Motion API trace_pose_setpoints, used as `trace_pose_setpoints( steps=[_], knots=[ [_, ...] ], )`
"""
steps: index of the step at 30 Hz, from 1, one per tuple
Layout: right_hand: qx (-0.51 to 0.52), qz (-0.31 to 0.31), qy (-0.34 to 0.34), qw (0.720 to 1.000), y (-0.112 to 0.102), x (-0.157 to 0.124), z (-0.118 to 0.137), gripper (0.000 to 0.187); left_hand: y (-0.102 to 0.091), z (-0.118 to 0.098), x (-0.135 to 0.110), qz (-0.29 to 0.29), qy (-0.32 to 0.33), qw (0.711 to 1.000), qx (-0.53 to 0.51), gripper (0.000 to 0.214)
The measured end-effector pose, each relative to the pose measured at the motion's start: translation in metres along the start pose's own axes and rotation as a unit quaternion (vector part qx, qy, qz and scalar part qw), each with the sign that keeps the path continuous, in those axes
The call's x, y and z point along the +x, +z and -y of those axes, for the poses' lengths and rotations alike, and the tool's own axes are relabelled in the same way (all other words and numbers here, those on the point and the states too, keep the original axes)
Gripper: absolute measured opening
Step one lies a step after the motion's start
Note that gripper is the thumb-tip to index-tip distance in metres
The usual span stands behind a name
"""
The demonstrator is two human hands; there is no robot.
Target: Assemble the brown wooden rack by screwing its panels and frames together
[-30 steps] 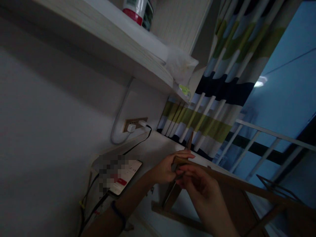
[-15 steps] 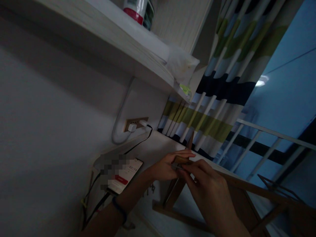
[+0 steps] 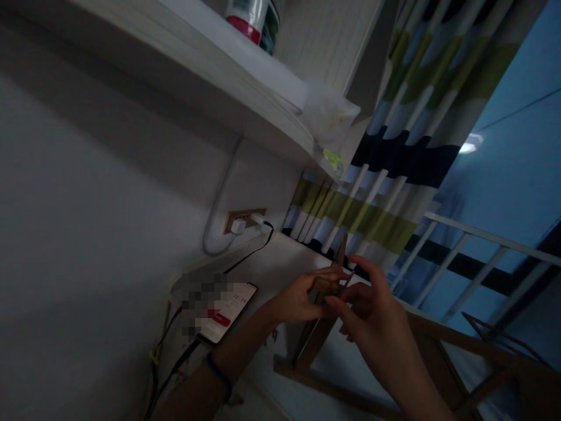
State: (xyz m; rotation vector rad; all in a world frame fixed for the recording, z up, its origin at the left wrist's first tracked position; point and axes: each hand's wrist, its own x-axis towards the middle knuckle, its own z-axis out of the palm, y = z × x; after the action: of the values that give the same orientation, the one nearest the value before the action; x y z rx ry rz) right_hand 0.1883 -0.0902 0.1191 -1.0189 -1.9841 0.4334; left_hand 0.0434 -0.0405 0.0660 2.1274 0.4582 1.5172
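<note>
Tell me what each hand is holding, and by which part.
The left hand grips the wooden frame by one corner. The right hand holds a thin rod in its fingertips; by which part is too dim to tell.

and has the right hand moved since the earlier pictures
Yes: the right hand has moved up and slightly right in the picture, toward the curtain, and now overlaps its lower edge.

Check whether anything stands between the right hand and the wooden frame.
Nothing visible does: the right hand, holding a thin item, is close beside the end of the wooden frame, which the left hand grips.
</note>
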Motion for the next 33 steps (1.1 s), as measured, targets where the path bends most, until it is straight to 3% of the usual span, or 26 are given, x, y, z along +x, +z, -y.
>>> trace_pose_setpoints(
  steps=[5,10,14,22,28,33],
  knots=[
    [-0.081,-0.043,-0.085,0.992,-0.006,-0.001,-0.003,0.031,0.0,-0.004,0.0,0.002,-0.007,1.0,-0.024,0.039],
    [-0.196,-0.115,-0.183,0.956,-0.015,-0.008,-0.014,0.024,0.0,-0.007,0.0,-0.006,-0.027,1.0,-0.012,0.046],
    [-0.242,-0.1,-0.222,0.939,-0.017,-0.019,-0.023,0.01,0.0,-0.005,-0.002,-0.006,-0.029,1.0,0.007,0.051],
    [-0.268,-0.081,-0.206,0.938,-0.01,-0.026,-0.024,0.017,-0.001,-0.007,-0.001,-0.005,-0.024,0.999,0.022,0.053],
    [-0.22,-0.038,-0.129,0.966,0.001,-0.027,-0.015,0.013,-0.001,-0.005,-0.001,-0.007,-0.013,1.0,0.022,0.052],
    [-0.172,-0.009,-0.156,0.972,0.014,-0.025,-0.011,0.012,0.0,-0.005,-0.002,-0.006,-0.014,1.0,0.023,0.052]
  ],
)
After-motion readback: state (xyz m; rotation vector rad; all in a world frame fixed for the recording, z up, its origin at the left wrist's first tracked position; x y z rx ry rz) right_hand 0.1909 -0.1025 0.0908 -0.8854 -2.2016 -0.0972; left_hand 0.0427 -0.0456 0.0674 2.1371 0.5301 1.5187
